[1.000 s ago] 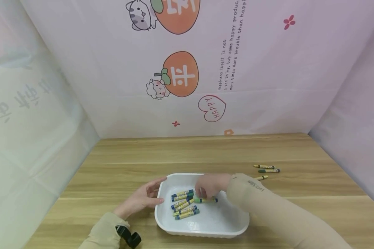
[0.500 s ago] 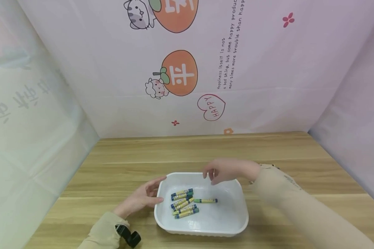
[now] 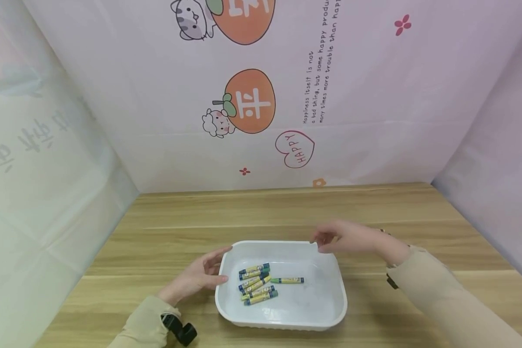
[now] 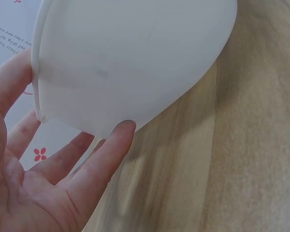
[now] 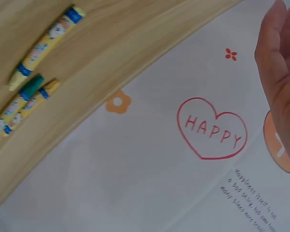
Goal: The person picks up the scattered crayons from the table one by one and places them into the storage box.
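Observation:
A white tray (image 3: 287,321) stands on the table, holding several crayons (image 3: 256,285) in a cluster on its left side. Apart from most of these, a crayon with a light green tip (image 3: 289,280) lies near the tray's middle. Against the tray's left outer side rests my left hand (image 3: 195,278); in the left wrist view its spread fingers (image 4: 94,166) touch the white wall. My right hand (image 3: 348,236), fingers loosely bent, hovers over the back right corner with nothing visible in it. The right wrist view shows three crayons (image 5: 46,46) on the table, mostly hidden by my right arm in the head view.
The wooden table (image 3: 191,212) ends at a white printed backdrop (image 3: 352,159) behind, with pale sheets hanging at both sides. A black strap (image 3: 180,329) sits on my left wrist.
My right hand has risen from beside the green-tipped crayon in the tray, leaving it lying there, and moved right to the back corner. My left hand has stayed at the tray's side.

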Action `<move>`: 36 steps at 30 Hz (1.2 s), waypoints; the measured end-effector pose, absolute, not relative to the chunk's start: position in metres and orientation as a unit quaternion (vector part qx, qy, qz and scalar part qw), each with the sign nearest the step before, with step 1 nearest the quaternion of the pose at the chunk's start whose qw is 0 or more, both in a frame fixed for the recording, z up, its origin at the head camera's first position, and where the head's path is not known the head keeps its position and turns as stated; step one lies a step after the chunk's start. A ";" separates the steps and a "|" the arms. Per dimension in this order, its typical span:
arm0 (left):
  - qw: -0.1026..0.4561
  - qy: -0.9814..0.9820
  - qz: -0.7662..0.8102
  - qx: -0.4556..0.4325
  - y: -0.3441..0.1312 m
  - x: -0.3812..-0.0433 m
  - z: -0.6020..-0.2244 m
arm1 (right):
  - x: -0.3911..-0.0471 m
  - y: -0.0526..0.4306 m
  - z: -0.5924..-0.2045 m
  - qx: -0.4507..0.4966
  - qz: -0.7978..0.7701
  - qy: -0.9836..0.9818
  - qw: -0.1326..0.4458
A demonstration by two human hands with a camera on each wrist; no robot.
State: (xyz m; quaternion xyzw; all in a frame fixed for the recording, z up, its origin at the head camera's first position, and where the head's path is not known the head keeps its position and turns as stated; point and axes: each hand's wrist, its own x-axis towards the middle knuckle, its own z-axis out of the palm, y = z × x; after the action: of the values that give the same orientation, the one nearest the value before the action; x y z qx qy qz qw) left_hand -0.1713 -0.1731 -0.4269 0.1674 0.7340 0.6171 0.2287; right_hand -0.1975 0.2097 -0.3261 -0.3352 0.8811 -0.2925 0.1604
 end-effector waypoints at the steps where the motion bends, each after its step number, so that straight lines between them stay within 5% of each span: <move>1: 0.229 0.733 0.618 0.167 -0.173 -0.171 -0.427 | -0.197 0.214 -0.329 -0.331 -0.293 0.884 0.155; 13: 0.229 0.733 0.620 0.163 -0.173 -0.169 -0.427 | -0.201 0.268 -0.373 -0.265 -0.298 0.916 0.053; 23: 0.229 0.733 0.620 0.163 -0.171 -0.169 -0.426 | -0.211 0.293 -0.405 -0.297 -0.200 0.933 -0.045; 36: 0.232 0.730 0.623 0.157 -0.171 -0.169 -0.426 | -0.224 0.302 -0.425 -0.333 -0.140 0.931 -0.048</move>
State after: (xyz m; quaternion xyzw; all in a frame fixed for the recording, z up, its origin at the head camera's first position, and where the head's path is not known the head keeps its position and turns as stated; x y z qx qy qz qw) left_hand -0.1689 -0.1712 -0.4260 0.1566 0.7302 0.6231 0.2324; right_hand -0.2241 0.3022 -0.4252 -0.3330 0.9312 -0.1402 -0.0476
